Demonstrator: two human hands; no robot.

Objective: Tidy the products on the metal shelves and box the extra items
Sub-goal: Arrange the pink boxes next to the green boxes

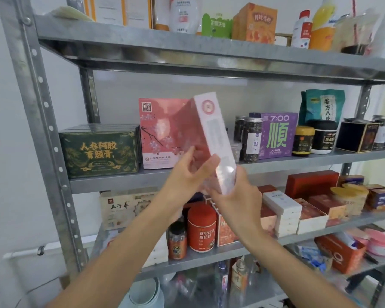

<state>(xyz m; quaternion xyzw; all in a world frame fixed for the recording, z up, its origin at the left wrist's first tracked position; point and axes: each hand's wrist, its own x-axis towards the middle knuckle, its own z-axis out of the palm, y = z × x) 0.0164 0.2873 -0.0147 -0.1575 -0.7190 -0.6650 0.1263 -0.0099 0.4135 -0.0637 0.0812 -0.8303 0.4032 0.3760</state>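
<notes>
Got my left hand (187, 172) and right hand (237, 197) both curled round the bottom end of the pink box (188, 132), holding it tilted, off right of the green box (99, 152).

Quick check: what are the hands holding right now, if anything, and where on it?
The pink box, tilted, by its lower end: left hand grips the pink face and edge, right hand cups the bottom of the white side.
</notes>
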